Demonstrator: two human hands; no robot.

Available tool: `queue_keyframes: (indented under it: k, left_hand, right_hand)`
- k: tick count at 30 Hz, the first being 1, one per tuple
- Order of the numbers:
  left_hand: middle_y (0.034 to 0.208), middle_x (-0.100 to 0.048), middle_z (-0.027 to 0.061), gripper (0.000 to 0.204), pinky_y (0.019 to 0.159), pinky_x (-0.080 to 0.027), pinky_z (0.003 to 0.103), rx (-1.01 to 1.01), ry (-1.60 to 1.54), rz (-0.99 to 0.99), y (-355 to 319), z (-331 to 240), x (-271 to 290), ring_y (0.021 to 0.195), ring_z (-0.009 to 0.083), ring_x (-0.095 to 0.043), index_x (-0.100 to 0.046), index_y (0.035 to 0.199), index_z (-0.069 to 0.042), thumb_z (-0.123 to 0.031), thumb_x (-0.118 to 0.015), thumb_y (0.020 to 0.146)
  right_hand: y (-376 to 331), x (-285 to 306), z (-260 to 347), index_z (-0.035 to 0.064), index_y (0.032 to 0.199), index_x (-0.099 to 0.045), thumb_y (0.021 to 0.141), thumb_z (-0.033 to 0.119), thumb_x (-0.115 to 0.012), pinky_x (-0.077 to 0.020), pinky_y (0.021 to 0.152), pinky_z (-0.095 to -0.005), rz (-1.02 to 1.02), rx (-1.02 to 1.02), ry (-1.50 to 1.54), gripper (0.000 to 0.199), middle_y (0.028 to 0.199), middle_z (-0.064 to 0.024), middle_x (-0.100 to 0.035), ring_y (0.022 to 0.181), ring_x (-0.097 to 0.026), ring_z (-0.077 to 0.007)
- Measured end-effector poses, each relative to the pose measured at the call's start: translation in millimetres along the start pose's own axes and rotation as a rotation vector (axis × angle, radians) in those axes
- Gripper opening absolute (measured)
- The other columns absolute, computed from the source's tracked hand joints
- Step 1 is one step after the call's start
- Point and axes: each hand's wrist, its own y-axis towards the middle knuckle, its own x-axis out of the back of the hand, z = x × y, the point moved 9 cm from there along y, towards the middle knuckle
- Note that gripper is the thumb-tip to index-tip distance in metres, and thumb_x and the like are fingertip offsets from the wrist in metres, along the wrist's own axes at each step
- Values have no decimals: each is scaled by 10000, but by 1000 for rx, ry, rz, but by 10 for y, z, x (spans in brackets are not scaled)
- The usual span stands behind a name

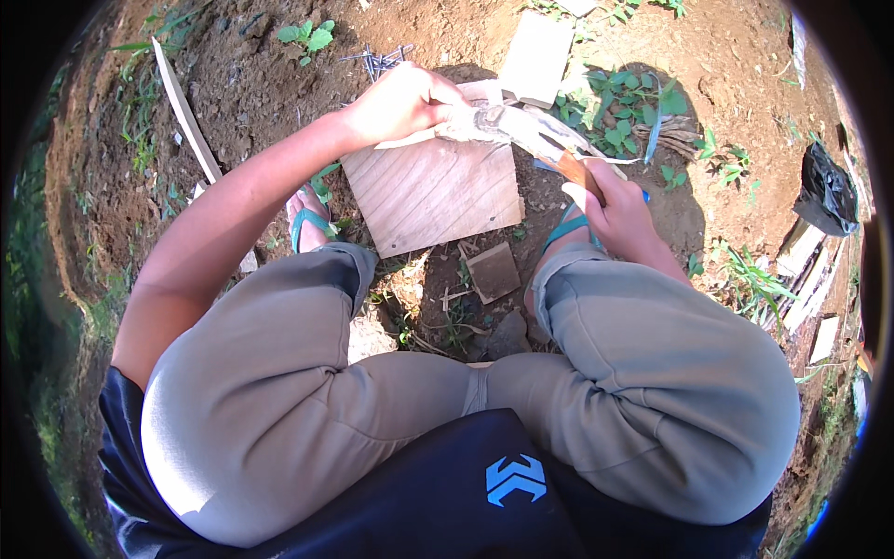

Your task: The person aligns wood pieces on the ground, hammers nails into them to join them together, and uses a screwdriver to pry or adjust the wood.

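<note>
My left hand [410, 101] is closed, its fingers bent around the left end of a pale, weathered piece of wood [507, 126]. That wood lies across the far edge of a square wooden board [438, 196] on the ground. My right hand [615, 210] grips the orange-brown handle [577, 173] of a tool. The tool's working end is hidden by the wood, so its kind cannot be told. A small heap of nails [377, 61] lies on the soil just beyond my left hand.
Another pale board [538, 58] lies at the far side. A small wood block [494, 272] sits between my sandalled feet. At the left lies a long wooden strip [186, 112]. Green weeds [619, 112] grow beyond my right hand, and a black plastic bag [827, 191] rests at the far right.
</note>
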Motion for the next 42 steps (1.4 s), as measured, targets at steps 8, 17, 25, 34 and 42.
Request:
queue_keyframes:
  k: [8, 17, 25, 34, 42]
  left_hand:
    - [798, -691, 130, 88, 721, -536, 319, -20, 54, 32, 40, -48, 2, 703, 146, -629, -698, 949, 47, -34, -701, 914]
    - [908, -729, 35, 349, 652, -524, 310, 176, 5, -55, 46, -34, 296, 645, 124, -588, -743, 1222, -124, -114, -795, 877]
    - [963, -698, 27, 493, 711, -525, 337, 176, 221, 57, -120, 119, 355, 743, 158, -632, -696, 1296, -237, -290, -838, 827]
    - [941, -761, 88, 341, 738, -552, 340, 344, 92, -37, -226, 354, 216, 772, 155, -681, -734, 1266, -165, -264, -733, 940]
    - [788, -762, 58, 325, 708, -555, 304, 492, 92, 10, -248, 436, 214, 667, 103, -669, -763, 1248, -211, -283, -733, 933]
  right_hand:
    - [-46, -58, -115, 35, 1205, -591, 938, 75, -648, -513, 620, -391, -42, -113, 40, 276, 792, -175, -654, 684, -676, -352]
    - [-79, 63, -112, 30, 1160, -610, 970, 94, -629, -495, 623, -361, -161, -108, 217, 202, 795, -149, -631, 649, -633, -274]
    - [-211, 17, -109, 27, 1187, -625, 962, 101, -640, -513, 645, -349, -87, 9, 182, 237, 841, -146, -668, 703, -673, -273]
    - [-153, -79, -141, 21, 1251, -596, 925, 46, -625, -543, 699, -401, -18, 13, 89, 328, 916, -204, -686, 795, -700, -388]
    - [-93, -86, -75, 24, 1284, -562, 931, 43, -618, -537, 702, -416, -29, -138, 139, 358, 900, -216, -679, 799, -690, -418]
